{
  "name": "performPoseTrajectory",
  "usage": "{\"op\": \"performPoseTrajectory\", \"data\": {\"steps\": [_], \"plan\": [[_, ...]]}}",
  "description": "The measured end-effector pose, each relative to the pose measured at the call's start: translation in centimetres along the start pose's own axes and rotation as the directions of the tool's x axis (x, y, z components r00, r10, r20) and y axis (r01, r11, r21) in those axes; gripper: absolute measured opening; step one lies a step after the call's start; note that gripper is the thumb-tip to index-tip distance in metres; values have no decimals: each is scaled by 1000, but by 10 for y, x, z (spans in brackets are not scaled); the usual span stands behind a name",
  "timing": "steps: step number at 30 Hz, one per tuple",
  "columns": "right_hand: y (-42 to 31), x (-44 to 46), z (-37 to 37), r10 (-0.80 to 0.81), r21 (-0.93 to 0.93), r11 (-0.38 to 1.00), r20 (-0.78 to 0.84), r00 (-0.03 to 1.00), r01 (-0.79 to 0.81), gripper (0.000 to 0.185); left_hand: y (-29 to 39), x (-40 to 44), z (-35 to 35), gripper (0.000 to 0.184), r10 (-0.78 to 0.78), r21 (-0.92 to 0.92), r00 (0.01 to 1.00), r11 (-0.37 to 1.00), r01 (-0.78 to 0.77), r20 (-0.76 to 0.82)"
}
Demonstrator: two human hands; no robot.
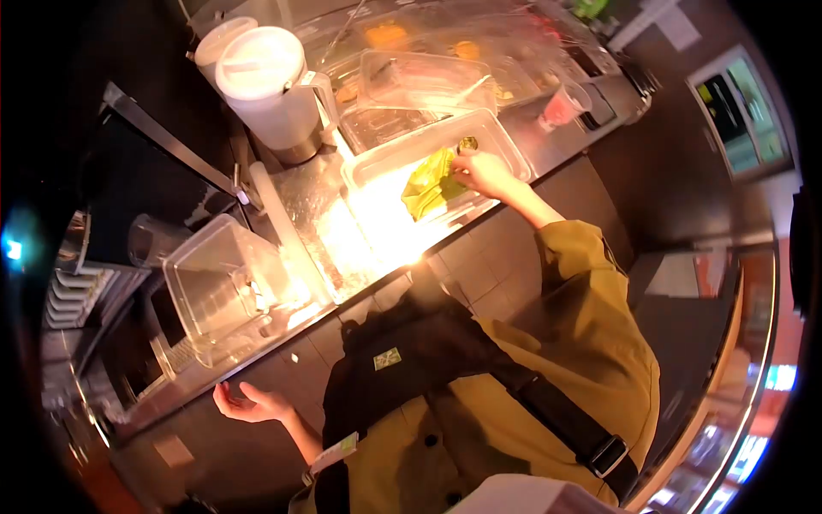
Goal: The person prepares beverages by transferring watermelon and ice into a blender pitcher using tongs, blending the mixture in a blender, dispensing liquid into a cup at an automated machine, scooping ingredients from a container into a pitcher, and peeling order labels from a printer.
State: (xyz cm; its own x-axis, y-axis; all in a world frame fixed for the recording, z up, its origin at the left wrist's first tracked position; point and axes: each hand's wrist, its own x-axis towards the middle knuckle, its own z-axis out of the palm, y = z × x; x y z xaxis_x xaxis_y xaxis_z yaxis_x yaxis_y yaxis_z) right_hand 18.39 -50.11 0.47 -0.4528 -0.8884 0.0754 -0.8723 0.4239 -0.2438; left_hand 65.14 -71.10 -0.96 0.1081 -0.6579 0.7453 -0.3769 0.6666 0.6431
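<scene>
My right hand (481, 173) is closed on the top of a green-yellow bag (430, 185), at the right end of a clear plastic tub (510, 147). A small dark round item (467, 144) lies just beyond my fingers, inside the tub. Bright glare hides the tub's left part. Low at the left, my left hand (250, 403) hangs in front of the counter edge with its fingers apart and nothing in them.
White-lidded pitchers (272, 94) stand behind the tub, beside another clear container (419, 79). A cup with red contents (565, 106) is at the right. An empty-looking clear bin (214, 278) sits at the left, near the metal counter edge (377, 284).
</scene>
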Motion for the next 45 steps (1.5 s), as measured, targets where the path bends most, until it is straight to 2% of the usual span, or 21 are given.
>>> {"op": "performPoseTrajectory", "data": {"steps": [2,3,4,6,8,10,12,16,19,22,25,27,29,30,31,32,34,37,40,43,45], "plan": [[4,18,7,-203,84,977,95,974,196,14,53,-18,27,21,-192,-57,980,980,189,-56],[3,22,15,-288,126,953,80,954,277,15,76,-25,41,19,-200,4,979,980,200,45],[5,32,19,-378,152,918,47,925,367,16,93,-31,58,19,-183,-74,975,978,193,126],[7,43,28,-423,100,905,125,898,412,15,138,-33,85,20,-210,-186,931,944,273,300],[5,44,33,-452,134,890,133,882,436,13,151,-38,95,15,-53,-166,910,977,132,410],[3,45,42,-428,174,898,146,892,403,14,171,-45,105,14,-77,-147,863,974,172,500],[7,47,58,-409,199,902,117,905,383,13,179,-60,112,12,-230,-116,795,929,350,562],[9,51,58,-471,181,870,32,881,459,10,194,-70,128,9,-325,-119,696,853,508,641],[9,43,19,-489,221,839,-100,867,498,7,200,-63,142,9,-479,-3,464,694,720,745],[4,26,-25,-542,221,770,-267,797,598,10,201,-53,174,11,-373,-22,363,671,741,854],[-8,12,-62,-475,257,772,-372,797,581,20,199,-41,206,27,-432,175,191,674,717,882],[-19,16,-84,-533,116,759,-454,714,640,25,217,-20,217,47,-378,211,88,678,704,922],[-33,22,-88,-557,21,751,-514,652,660,26,212,-14,229,53,-281,339,-260,287,896,924],[-43,24,-86,-539,-3,773,-529,655,634,25,208,-11,233,56,-175,422,-405,73,904,897],[-54,25,-84,-519,-24,795,-545,659,606,24,211,-14,237,66,-98,461,-466,-72,884,879],[-65,26,-82,-499,-45,816,-560,661,577,23,228,-8,237,69,-161,465,-501,-219,858,850],[-79,18,-76,-504,-24,825,-484,715,565,23,214,-19,238,65,172,461,-454,-590,663,874],[-88,7,-77,-496,-27,845,-411,765,534,24,202,-29,234,57,178,325,-280,-672,666,943],[-90,0,-80,-453,64,836,-478,753,545,27,167,-45,231,46,274,265,-128,-551,791,953],[-68,-2,-88,-149,251,899,-594,790,359,31,174,-37,222,59,189,110,-37,-389,915,981],[-53,1,-85,14,419,877,-512,859,236,29,181,-37,220,73,169,79,-20,-350,933,985]]}}
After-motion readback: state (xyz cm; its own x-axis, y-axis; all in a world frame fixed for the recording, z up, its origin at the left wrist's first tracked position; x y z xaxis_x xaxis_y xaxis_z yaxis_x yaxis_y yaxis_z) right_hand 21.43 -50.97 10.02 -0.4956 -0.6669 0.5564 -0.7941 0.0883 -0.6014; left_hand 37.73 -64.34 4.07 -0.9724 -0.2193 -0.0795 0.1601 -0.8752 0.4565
